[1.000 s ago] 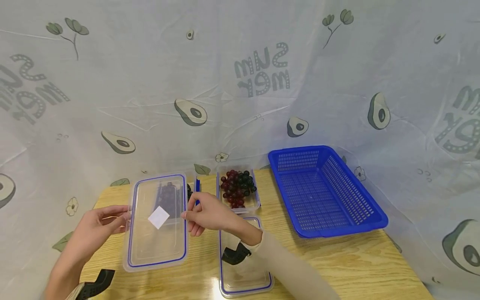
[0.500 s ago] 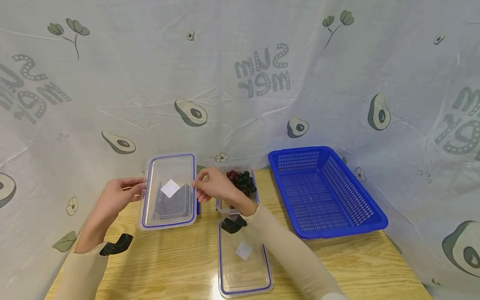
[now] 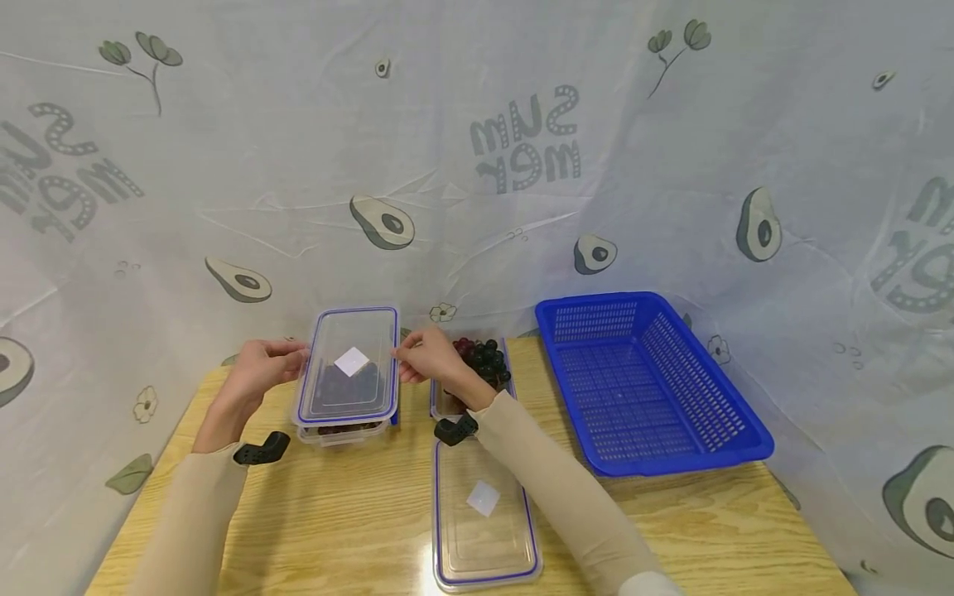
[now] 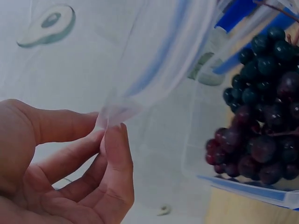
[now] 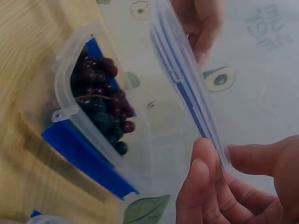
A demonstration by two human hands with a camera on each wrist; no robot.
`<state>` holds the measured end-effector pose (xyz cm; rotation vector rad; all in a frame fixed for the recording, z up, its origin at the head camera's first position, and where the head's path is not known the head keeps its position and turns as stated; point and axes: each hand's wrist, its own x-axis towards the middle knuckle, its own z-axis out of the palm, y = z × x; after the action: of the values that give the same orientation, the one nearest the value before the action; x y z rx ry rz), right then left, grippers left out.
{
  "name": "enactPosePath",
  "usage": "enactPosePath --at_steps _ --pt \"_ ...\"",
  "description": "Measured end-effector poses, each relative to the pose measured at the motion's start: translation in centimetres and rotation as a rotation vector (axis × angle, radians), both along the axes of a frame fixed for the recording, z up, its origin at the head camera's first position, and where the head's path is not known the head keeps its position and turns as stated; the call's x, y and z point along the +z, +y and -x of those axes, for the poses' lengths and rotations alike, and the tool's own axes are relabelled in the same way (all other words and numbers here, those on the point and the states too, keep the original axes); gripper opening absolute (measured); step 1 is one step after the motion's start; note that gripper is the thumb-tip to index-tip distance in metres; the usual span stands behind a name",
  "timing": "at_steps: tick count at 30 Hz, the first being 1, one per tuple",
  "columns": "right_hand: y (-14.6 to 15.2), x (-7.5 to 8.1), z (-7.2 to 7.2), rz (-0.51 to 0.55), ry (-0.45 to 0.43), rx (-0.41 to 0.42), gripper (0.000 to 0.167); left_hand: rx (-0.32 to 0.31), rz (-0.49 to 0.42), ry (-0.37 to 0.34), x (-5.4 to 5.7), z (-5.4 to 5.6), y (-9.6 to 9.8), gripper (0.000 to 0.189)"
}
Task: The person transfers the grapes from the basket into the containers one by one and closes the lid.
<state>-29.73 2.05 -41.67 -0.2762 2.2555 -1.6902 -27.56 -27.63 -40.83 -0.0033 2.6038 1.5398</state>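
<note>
A clear plastic lid with a blue seal and a white square label is held above a clear container at the table's left. My left hand pinches the lid's left edge between thumb and fingers. On the opposite edge, my right hand pinches it the same way. Dark red and green grapes fill the container below, seen apart from the lid in both wrist views. A blue side clasp hangs unfastened on the container in the right wrist view.
Another container of grapes stands behind my right forearm. A second lid with a white label lies on the wooden table in front of it. To the right is a blue plastic basket; a printed curtain hangs behind.
Both hands have carried the lid away from me and slightly right, from in front of the left container to over it. The second lid on the table has come into fuller view.
</note>
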Motion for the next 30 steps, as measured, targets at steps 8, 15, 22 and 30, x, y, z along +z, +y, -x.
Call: enactPosePath --at_steps 8,15,22,30 --pt "-0.8 -2.3 0.8 -0.004 -0.02 -0.054 0.02 0.023 -0.033 -0.074 -2.1 0.9 -0.8 0.05" --pt "-1.2 -2.5 0.7 -0.005 -0.017 -0.107 0.022 0.024 -0.048 -0.074 -2.4 0.8 -0.9 0.048" --pt "-1.3 -1.7 0.0 0.056 -0.042 -0.091 0.021 0.083 -0.012 -0.001 -1.4 -0.3 -0.5 0.047" --pt "-1.4 0.3 -0.3 0.216 0.04 -0.058 0.02 0.215 0.048 0.173 0.4 -1.8 0.0 0.047"
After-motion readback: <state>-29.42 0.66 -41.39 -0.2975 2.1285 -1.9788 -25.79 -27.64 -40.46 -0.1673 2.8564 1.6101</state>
